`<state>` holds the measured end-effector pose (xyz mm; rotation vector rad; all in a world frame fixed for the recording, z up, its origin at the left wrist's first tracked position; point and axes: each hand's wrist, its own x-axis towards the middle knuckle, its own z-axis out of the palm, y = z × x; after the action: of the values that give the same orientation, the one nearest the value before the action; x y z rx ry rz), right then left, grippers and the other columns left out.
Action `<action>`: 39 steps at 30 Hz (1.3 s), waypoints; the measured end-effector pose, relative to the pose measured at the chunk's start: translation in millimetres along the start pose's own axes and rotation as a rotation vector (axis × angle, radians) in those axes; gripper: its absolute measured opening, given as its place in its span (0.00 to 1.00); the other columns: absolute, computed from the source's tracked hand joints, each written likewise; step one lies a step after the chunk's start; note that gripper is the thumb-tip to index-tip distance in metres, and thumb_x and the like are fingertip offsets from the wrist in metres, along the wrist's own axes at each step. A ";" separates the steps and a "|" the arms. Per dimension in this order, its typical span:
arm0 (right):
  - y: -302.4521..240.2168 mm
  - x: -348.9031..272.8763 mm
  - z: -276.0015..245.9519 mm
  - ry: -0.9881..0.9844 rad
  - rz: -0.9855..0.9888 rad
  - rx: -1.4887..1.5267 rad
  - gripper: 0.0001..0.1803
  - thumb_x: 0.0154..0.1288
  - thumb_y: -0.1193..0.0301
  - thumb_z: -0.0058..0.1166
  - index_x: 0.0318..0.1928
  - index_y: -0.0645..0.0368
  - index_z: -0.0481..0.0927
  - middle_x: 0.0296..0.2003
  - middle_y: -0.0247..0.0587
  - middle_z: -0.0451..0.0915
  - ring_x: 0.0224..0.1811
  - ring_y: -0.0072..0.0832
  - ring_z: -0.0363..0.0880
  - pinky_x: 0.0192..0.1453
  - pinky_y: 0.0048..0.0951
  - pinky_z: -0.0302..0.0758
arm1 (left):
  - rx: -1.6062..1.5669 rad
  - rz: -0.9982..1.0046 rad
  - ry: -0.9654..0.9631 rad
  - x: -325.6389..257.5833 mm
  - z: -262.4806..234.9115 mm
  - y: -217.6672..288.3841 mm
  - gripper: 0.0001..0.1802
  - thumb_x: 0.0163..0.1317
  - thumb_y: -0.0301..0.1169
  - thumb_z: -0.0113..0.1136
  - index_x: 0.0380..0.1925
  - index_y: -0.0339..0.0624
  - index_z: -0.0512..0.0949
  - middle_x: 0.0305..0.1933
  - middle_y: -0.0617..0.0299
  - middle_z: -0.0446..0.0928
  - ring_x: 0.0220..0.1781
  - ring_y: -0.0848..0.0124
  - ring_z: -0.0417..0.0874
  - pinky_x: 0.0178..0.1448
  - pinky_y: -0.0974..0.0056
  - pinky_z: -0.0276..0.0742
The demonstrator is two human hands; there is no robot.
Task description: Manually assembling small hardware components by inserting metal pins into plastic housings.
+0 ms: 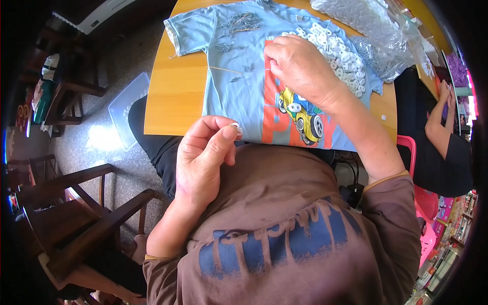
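Note:
My left hand (203, 155) is raised in front of the table's near edge, thumb and forefinger pinching a small white plastic piece (236, 126). Over the middle of a light blue T-shirt (221, 96) spread on the table, my right hand (305, 71) has its fingers closed together; whatever they hold is hidden. Just right of it lies a heap of small white plastic pieces with holes (345, 61). One loose white piece (294, 108) rests on the shirt's printed car. Small piles of thin metal parts (239, 23) sit on the shirt's left side, with a thin stick (223, 68) near them.
The wooden table (175, 101) curves around the shirt. Clear plastic bags (366, 15) lie at the far right. A pink chair (426, 203) and another person's arms (441, 119) are to the right. Dark wooden chairs (96, 223) and a translucent bin (127, 109) stand left.

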<state>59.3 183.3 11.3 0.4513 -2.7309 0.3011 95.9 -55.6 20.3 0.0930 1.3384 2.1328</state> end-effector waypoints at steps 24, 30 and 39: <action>-84.2 -26.4 -56.5 -0.279 0.628 1.611 0.16 0.51 0.80 0.57 0.41 0.60 0.71 0.33 0.30 0.73 0.37 0.13 0.70 0.42 0.15 0.69 | 0.483 0.360 -0.053 -9.3 16.1 13.1 0.06 0.51 0.15 0.57 0.27 0.36 0.74 0.27 0.65 0.72 0.27 0.80 0.71 0.32 0.76 0.67; -94.0 -30.4 -50.8 -0.127 0.578 1.711 0.13 0.56 0.78 0.56 0.42 0.61 0.70 0.33 0.30 0.73 0.37 0.14 0.71 0.44 0.17 0.71 | 0.300 0.244 -0.029 -10.5 19.0 14.3 0.06 0.54 0.16 0.56 0.32 0.35 0.73 0.29 0.66 0.72 0.28 0.82 0.71 0.31 0.77 0.67; -97.9 -35.3 -59.0 -0.064 0.681 1.775 0.13 0.54 0.78 0.58 0.40 0.60 0.71 0.35 0.32 0.74 0.37 0.16 0.72 0.44 0.18 0.70 | 0.116 0.180 -0.113 -14.7 13.7 17.2 0.08 0.58 0.19 0.55 0.38 0.34 0.73 0.31 0.66 0.72 0.25 0.83 0.70 0.30 0.79 0.67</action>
<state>142.6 117.6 66.4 -0.1672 -1.7536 2.7819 105.0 -57.7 45.1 0.3888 1.4329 2.1587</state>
